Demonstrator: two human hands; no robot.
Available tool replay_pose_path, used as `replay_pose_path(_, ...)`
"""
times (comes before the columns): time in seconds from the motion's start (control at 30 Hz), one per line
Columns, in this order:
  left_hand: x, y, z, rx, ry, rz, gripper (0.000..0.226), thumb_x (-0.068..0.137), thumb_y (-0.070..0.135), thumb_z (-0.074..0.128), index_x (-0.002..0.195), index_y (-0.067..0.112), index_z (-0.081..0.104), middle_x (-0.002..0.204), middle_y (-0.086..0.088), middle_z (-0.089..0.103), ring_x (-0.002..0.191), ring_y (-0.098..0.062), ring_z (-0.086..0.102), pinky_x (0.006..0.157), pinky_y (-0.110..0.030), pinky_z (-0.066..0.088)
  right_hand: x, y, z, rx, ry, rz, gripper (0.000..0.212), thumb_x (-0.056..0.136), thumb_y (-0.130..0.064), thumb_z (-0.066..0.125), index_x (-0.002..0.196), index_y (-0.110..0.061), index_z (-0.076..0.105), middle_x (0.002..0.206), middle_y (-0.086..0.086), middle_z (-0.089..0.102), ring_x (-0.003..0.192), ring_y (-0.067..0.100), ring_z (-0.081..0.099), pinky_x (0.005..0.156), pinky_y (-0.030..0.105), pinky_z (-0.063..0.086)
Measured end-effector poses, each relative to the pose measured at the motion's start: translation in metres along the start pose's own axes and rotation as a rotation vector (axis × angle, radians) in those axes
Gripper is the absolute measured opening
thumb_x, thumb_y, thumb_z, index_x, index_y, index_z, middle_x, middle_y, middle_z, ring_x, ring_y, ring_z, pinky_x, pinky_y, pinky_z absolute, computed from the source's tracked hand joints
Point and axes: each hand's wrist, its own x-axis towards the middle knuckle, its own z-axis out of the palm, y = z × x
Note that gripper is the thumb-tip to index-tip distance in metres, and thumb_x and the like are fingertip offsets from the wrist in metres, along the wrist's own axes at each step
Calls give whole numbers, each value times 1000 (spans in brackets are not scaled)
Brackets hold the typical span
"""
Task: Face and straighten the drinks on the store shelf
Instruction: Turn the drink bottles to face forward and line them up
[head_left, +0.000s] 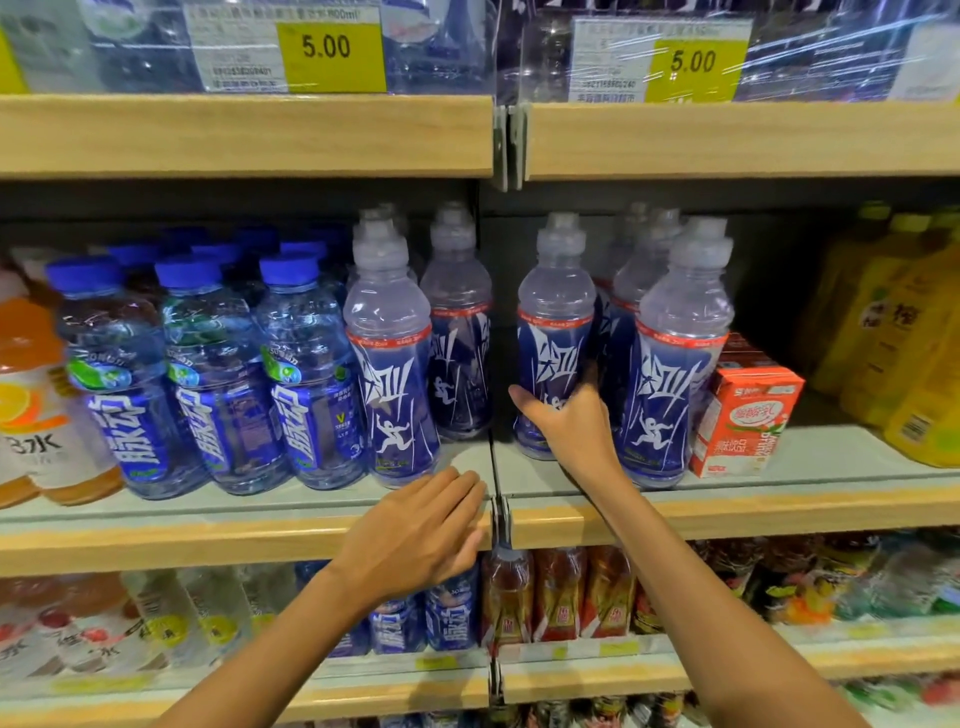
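Several clear sport bottles with dark blue labels stand on the middle shelf (810, 467). My right hand (569, 418) grips the lower body of one of them (555, 312), which stands a little back from the shelf's front edge. Another blue-label bottle (675, 364) stands just right of it at the front, and two more (389, 353) stand to the left across the shelf joint. My left hand (415, 535) hovers with relaxed fingers over the wooden front edge, below the left bottles, holding nothing.
Blue-capped water bottles (208, 364) fill the shelf's left part, with orange drinks (31, 395) beyond. A red and white carton (743, 415) and yellow bottles (893, 332) stand at the right. Price tags (327, 52) hang on the upper shelf. More drinks line the shelf below.
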Motion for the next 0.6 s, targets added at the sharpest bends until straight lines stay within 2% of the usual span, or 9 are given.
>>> replay_pose_path(0.07, 0, 0, 1, -9, 9, -2, 48, 100, 31, 32, 108, 1, 69, 106, -14, 70, 93, -25, 66, 79, -33, 57, 3, 1, 3, -11, 0, 21, 41, 73, -37, 80, 91, -16, 51, 83, 17, 69, 77, 26, 64, 59, 19, 45)
replay_pose_path(0.1, 0, 1, 1, -12, 12, -5, 49, 100, 31, 31, 108, 1, 69, 106, -14, 70, 93, -25, 66, 79, -33, 57, 5, 1, 5, -14, 7, 32, 47, 72, -38, 80, 97, -13, 49, 90, 25, 67, 83, 36, 63, 62, 23, 46)
replay_pose_path(0.17, -1, 1, 1, -15, 15, -9, 50, 101, 32, 29, 108, 2, 69, 106, -14, 70, 93, -25, 67, 80, -33, 57, 9, 2, 8, -20, 26, 45, 57, 73, -39, 80, 106, -7, 47, 92, 22, 68, 86, 37, 65, 58, 20, 47)
replay_pose_path(0.23, -1, 2, 0, -26, 18, -16, 51, 102, 32, 28, 108, 2, 69, 105, -14, 70, 94, -24, 67, 81, -32, 57, 13, 2, 11, -52, 41, 57, 73, 74, -42, 78, 123, 0, 45, 91, 10, 63, 87, 28, 64, 55, 12, 44)
replay_pose_path(0.3, -1, 2, -1, -34, 28, -27, 52, 102, 32, 28, 106, 2, 70, 104, -14, 71, 93, -24, 68, 80, -32, 58, 16, 1, 12, -89, 48, 59, 78, 75, -41, 77, 128, 5, 43, 95, 17, 65, 89, 31, 64, 61, 16, 42)
replay_pose_path(0.37, -3, 3, -2, -31, 44, -37, 52, 102, 30, 29, 105, 1, 71, 104, -14, 71, 94, -24, 68, 82, -33, 57, 18, 0, 12, -98, 38, 79, 79, 78, -38, 75, 133, 5, 39, 109, 22, 65, 100, 34, 63, 65, 17, 42)
replay_pose_path(0.4, -5, 3, -3, -27, 52, -41, 50, 101, 29, 30, 105, 1, 71, 104, -14, 71, 94, -24, 68, 83, -33, 57, 17, -2, 10, -106, 25, 90, 78, 80, -36, 74, 135, 4, 37, 114, 21, 63, 104, 33, 62, 68, 17, 43)
replay_pose_path(0.5, -13, 2, -4, -8, 75, -42, 46, 100, 25, 33, 105, 0, 71, 107, -14, 71, 97, -25, 68, 90, -34, 53, -3, -15, 5, -154, 41, 113, 61, 85, -23, 70, 132, 0, 40, 113, 16, 61, 105, 29, 60, 70, 19, 46)
replay_pose_path(0.6, -17, -1, -4, 9, 80, -21, 39, 97, 22, 40, 106, 0, 71, 110, -14, 70, 100, -25, 68, 90, -34, 54, -43, -25, 5, -209, 169, -89, 48, 89, -10, 63, 131, 0, 42, 122, 12, 50, 114, 21, 48, 93, 23, 37)
